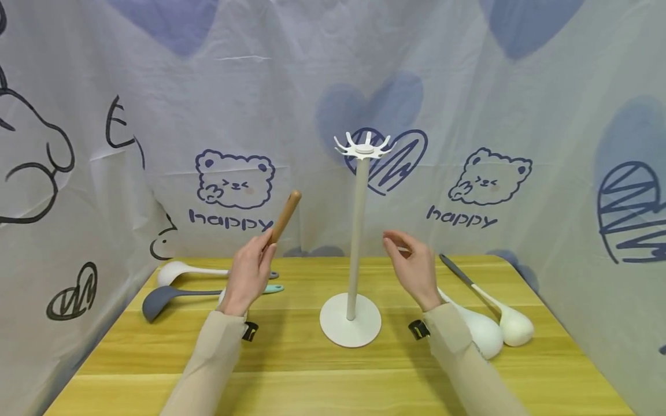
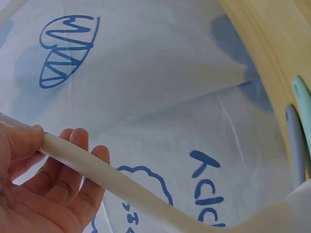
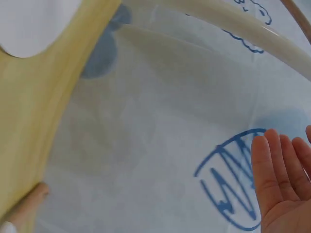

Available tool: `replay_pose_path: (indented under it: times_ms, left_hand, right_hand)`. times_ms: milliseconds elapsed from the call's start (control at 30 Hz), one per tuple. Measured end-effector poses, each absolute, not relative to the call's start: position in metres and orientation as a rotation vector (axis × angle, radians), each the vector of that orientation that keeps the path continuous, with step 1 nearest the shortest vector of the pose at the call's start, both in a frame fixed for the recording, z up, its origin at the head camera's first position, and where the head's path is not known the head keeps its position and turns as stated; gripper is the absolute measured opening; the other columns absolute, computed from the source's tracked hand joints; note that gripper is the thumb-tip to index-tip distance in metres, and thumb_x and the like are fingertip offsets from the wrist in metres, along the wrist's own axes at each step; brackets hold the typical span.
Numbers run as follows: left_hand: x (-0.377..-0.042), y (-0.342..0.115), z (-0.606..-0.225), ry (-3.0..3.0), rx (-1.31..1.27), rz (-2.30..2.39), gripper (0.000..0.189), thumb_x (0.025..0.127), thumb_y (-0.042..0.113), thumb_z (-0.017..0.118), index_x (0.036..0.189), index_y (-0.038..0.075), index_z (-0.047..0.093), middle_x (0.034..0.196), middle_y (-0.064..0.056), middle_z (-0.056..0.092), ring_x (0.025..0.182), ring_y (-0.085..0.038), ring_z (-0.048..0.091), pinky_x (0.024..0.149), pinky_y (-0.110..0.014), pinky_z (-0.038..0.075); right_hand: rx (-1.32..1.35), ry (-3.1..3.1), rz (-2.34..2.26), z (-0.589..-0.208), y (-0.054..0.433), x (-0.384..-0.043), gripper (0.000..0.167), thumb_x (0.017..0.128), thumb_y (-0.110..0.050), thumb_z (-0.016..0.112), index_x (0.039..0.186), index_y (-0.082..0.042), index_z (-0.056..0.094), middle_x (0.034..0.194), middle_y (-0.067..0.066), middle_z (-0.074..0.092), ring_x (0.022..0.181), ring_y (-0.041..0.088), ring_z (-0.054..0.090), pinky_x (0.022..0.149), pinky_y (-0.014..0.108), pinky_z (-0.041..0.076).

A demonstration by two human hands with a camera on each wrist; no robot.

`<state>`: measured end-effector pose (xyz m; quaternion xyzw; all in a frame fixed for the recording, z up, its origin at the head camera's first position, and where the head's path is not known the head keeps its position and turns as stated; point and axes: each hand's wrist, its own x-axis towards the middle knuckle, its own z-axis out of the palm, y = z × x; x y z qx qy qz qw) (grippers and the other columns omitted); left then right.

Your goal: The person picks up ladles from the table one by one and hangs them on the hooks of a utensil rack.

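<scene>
My left hand [image 1: 248, 274] grips a white ladle with a wooden handle [image 1: 286, 216], raised and tilted above the table. In the left wrist view the ladle's pale shaft [image 2: 121, 189] runs from thumb and fingers to a white bowl [image 2: 291, 208] at the lower right. Between my hands stands a white utensil rack [image 1: 359, 231], a round base and upright pole topped by a ring of hooks [image 1: 364, 149]. My right hand [image 1: 413, 266] is held in the air right of the pole, holding nothing. In the right wrist view its fingers [image 3: 267, 170] are extended side by side.
A white ladle [image 1: 174, 271] and a dark grey ladle [image 1: 158, 301] with a mint handle end lie on the left of the wooden table [image 1: 291, 375]. At the right lie two white ladles, one [image 1: 484, 334] partly behind my forearm, the other [image 1: 515, 326] with a dark grey handle.
</scene>
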<state>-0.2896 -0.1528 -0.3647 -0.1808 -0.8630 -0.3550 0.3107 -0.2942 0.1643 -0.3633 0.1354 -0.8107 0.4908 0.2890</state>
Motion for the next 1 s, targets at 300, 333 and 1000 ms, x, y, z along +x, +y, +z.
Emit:
replay_pose_path:
  times_ms: [300, 333, 1000]
  left_hand:
    - [-0.291, -0.145, -0.345, -2.277, -0.475, -1.131, 0.026, 0.102, 0.012, 0.051, 0.126, 0.006, 0.06, 0.094, -0.012, 0.063, 0.08, -0.023, 0.06, 0.068, -0.034, 0.057]
    - [-0.291, -0.144, -0.343, -2.274, -0.479, -1.157, 0.026, 0.102, 0.012, 0.051, 0.126, 0.006, 0.06, 0.096, -0.012, 0.063, 0.085, -0.025, 0.062, 0.073, -0.036, 0.059]
    - [-0.297, -0.112, -0.317, -2.157, -0.586, -1.28, 0.031, 0.101, 0.008, 0.052, 0.131, -0.001, 0.057, 0.104, -0.021, 0.065, 0.096, -0.031, 0.066, 0.085, -0.041, 0.06]
  right_hand:
    - [0.442, -2.038, 1.298, -0.328, 0.154, -0.295, 0.028, 0.097, -0.023, 0.063, 0.116, -0.005, 0.071, 0.113, 0.011, 0.072, 0.098, 0.025, 0.071, 0.084, 0.032, 0.059]
    - [0.45, -2.011, 1.305, -0.325, 0.153, -0.295, 0.027, 0.097, -0.023, 0.063, 0.115, -0.005, 0.071, 0.112, 0.011, 0.073, 0.098, 0.025, 0.071, 0.084, 0.028, 0.059]
    - [0.575, -1.722, 1.483, -0.243, 0.142, -0.302, 0.027, 0.1, -0.016, 0.056, 0.122, -0.002, 0.064, 0.118, 0.012, 0.068, 0.103, 0.019, 0.066, 0.092, 0.026, 0.055]
